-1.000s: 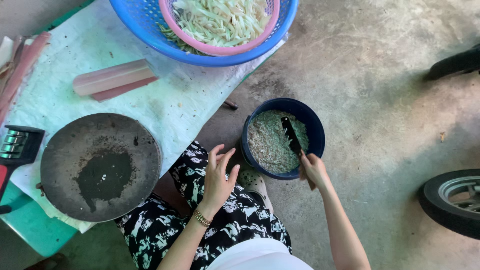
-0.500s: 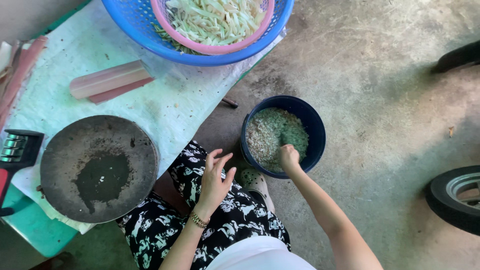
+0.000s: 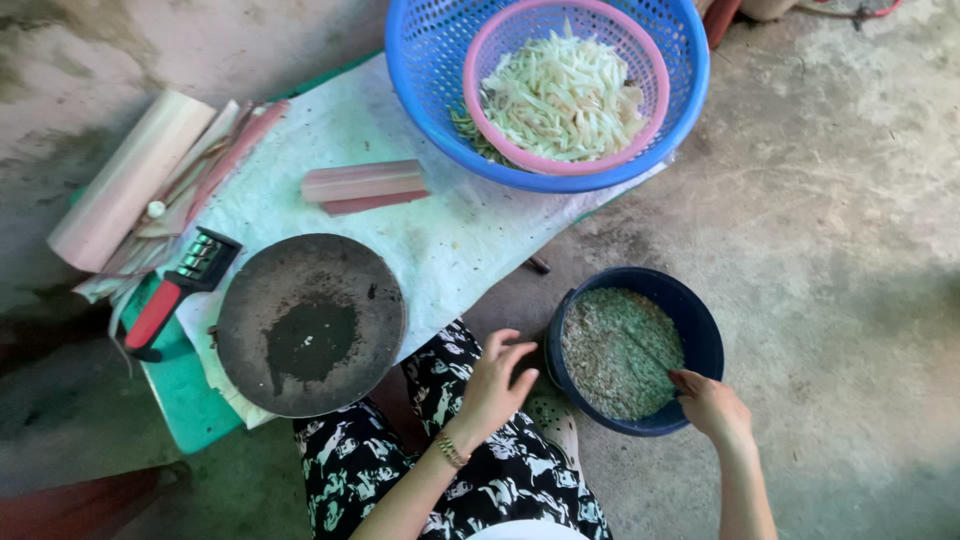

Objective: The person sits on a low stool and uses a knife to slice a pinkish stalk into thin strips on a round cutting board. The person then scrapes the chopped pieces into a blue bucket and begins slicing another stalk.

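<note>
Dark blue bowl [image 3: 700, 330]: round, set on the concrete floor [image 3: 840, 220] just beside the desk's near right edge, in front of the seated person's knees. Holds fine grey-green chopped matter [image 3: 620, 350], heaped nearly to the rim.

Right hand [image 3: 712, 405]: at the bowl's near rim, fingers curled toward the contents; whether anything is gripped cannot be told.

Left hand [image 3: 495, 385]: empty, fingers spread and loose, hovering above the lap, which is clothed in black-and-white patterned cloth [image 3: 370, 470], just left of the bowl.

Round dark chopping block [image 3: 310, 322]: on the desk's near edge, darker stain at its centre.

Knife sharpener [image 3: 180, 285]: red handle, black head, just left of the block.

Pinkish rectangular block [image 3: 365, 185]: flat, lying behind the chopping block.

Pale roll [image 3: 130, 180]: cylinder, lying aslant at the far left over loose sheets and pink strips.

Blue perforated basket [image 3: 430, 60]: far right corner of the desk, overhanging the edge. Inside it a pink basket [image 3: 640, 70], filled with pale shredded vegetable strips [image 3: 565, 100].

Desk [image 3: 180, 395]: green top, mostly under a white speckled sheet [image 3: 450, 230].

Surroundings: bare, stained grey concrete all round; a dark reddish shape at the lower left corner, not identifiable.
</note>
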